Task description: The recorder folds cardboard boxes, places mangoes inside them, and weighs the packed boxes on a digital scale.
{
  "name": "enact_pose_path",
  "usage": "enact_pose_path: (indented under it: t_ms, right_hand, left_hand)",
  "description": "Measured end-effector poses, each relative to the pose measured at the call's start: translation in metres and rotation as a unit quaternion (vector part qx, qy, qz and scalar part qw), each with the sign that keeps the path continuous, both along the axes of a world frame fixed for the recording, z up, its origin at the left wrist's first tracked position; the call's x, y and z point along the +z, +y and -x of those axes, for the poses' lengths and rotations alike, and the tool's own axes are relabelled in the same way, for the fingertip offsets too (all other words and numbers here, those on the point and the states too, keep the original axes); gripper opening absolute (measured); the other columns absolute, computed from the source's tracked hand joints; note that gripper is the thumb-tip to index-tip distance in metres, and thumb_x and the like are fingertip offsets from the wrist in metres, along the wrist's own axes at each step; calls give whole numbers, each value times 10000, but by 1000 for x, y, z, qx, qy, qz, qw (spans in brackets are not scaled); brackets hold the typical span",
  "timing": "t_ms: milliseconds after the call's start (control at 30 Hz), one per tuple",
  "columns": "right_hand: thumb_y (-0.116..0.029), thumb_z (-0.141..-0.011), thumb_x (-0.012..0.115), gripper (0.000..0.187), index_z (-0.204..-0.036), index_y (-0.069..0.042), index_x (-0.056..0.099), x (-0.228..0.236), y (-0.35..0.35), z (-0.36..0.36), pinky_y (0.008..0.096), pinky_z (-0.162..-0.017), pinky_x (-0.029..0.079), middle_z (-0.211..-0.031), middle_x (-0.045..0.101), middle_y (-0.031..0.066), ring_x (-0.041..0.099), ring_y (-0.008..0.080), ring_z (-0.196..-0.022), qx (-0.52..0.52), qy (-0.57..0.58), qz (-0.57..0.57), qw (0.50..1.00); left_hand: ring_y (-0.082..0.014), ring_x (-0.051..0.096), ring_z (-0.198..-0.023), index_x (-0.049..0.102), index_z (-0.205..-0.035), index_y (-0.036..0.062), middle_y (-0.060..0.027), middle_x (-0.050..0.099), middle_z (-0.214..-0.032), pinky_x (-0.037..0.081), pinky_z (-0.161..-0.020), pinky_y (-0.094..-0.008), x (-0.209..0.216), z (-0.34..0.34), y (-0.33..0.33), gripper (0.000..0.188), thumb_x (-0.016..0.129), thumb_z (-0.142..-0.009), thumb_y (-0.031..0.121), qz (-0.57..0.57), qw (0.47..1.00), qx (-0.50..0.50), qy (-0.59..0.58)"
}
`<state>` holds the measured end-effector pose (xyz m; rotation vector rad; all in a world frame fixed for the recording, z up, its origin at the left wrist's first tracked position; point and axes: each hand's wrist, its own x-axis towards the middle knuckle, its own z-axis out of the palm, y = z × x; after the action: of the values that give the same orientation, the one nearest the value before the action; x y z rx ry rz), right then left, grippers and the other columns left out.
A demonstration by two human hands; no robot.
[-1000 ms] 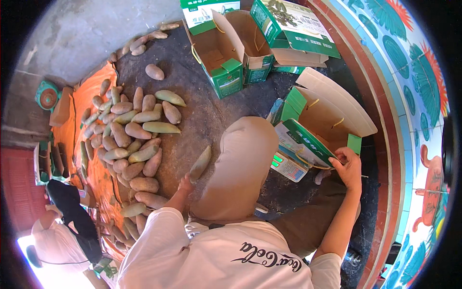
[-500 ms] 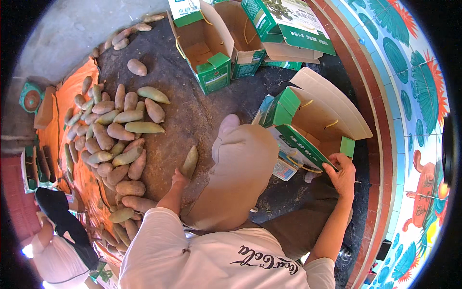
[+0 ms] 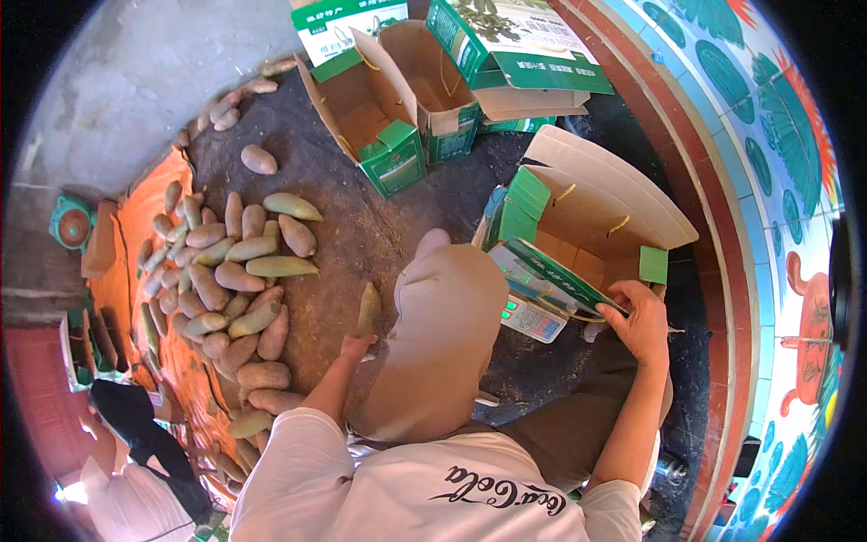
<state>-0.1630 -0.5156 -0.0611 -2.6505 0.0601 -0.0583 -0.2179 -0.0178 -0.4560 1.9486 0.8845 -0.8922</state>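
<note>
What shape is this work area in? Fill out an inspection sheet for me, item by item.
Surface: dark ground sheet, brown dirt over part of it; orange sheet at left.
Job's things: green-skinned root vegetable; heap of root vegetables; open green carton; digital scale, display lit, partly hidden by the carton.
Clutter: other cartons farther off; loose root vegetables past the heap.
Hands: left hand holds the green-skinned root vegetable; right hand grips the open green carton's near edge.
Cables: nothing seen.
Surroundings: painted tiled wall at right; another person at lower left.
</note>
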Motion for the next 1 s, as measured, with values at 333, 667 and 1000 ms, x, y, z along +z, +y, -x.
enact_pose_path:
  t_ms: [333, 667, 1000]
  right_hand:
    - [-281, -678, 738, 323, -860, -37, 629, -4, -11, 13, 388, -671, 476, -793, 630, 123, 613, 294, -763, 15, 12, 24, 1000]
    - [-289, -739, 684, 282, -865, -44, 625, -11, -15, 20, 426, -708, 475, -823, 637, 147, 610, 328, -811, 52, -6, 49, 997]
    - [-256, -783, 640, 223, -895, -64, 646, -15, -15, 20, 424, -733, 479, -851, 645, 147, 612, 321, -838, 66, -18, 45, 997]
  left_hand:
    - [-204, 576, -822, 536, -1017, 28, -81, 592, -931, 480, -655, -360, 210, -100, -42, 337, 653, -810, 267, 214, 943, 170, -189]
    - [-153, 570, -801, 505, -1102, -8, -82, 582, -939, 470, -659, -298, 404, -168, -154, 378, 651, -817, 194, 292, 856, -49, -423]
    - [-129, 569, -814, 553, -1076, 41, -73, 590, -938, 471, -678, -271, 421, -181, -299, 342, 670, -797, 200, 110, 780, -414, -456]
